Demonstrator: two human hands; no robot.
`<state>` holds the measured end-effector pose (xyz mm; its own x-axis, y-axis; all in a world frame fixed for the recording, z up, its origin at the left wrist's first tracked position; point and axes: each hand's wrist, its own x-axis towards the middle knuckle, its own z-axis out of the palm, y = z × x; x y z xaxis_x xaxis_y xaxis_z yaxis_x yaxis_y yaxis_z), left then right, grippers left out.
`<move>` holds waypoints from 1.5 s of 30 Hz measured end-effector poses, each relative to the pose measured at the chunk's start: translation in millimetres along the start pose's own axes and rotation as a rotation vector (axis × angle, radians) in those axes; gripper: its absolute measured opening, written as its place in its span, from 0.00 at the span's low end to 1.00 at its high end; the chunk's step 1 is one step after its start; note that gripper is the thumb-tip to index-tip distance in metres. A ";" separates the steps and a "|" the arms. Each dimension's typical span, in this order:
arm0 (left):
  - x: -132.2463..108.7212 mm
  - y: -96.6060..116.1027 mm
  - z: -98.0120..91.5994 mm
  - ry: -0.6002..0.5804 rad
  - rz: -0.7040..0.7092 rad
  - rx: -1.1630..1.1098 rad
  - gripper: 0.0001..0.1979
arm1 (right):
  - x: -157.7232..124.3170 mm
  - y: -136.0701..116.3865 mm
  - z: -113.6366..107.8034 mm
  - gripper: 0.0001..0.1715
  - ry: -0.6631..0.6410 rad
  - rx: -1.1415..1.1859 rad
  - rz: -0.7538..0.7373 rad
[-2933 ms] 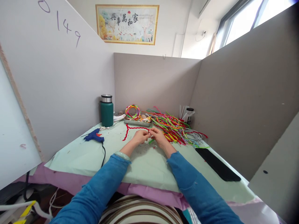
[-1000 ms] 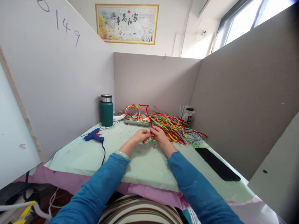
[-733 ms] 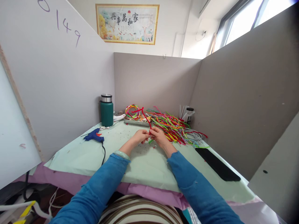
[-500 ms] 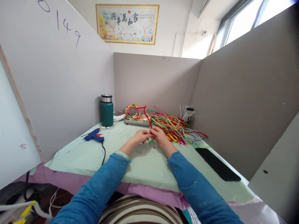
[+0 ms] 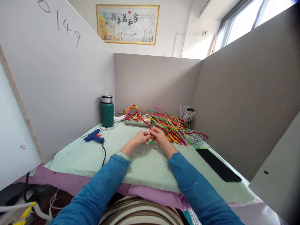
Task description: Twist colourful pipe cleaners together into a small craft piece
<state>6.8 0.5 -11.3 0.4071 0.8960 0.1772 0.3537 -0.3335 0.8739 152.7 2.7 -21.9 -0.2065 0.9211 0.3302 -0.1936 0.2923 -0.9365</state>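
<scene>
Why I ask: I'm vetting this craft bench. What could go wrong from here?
1. The red pipe cleaner pinched between the left hand and right hand has a long free end over the tray; it might snag the ring there.
2. The glue gun cord runs off the front edge close to the left sleeve; an arm could catch it and drag the gun.

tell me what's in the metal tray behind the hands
In the metal tray stands a ring of multicoloured pipe cleaners, with small mixed pieces beside it, too small to identify. The tray's floor is covered.
</scene>
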 end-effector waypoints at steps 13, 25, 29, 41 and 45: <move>-2.1 -1.0 -0.9 -0.032 0.017 0.058 0.20 | -1.5 -1.4 1.8 0.15 -0.004 -0.104 -0.028; -7.7 5.3 0.0 -0.060 -0.002 0.085 0.17 | -1.6 0.5 0.4 0.15 -0.076 -0.175 -0.025; -12.2 10.1 -0.5 -0.078 -0.016 0.098 0.16 | -2.0 0.8 0.5 0.15 -0.069 -0.212 -0.022; -9.7 2.6 1.1 -0.054 -0.045 0.268 0.14 | -0.3 2.3 2.0 0.12 -0.051 -0.386 -0.077; -11.7 3.7 0.8 -0.084 -0.072 0.376 0.12 | 0.4 3.7 2.0 0.12 -0.070 -0.618 -0.111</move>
<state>4.0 -11.5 -10.5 0.4320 0.8991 0.0704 0.6615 -0.3690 0.6529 150.0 3.7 -24.9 -0.2830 0.8640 0.4165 0.3678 0.4988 -0.7848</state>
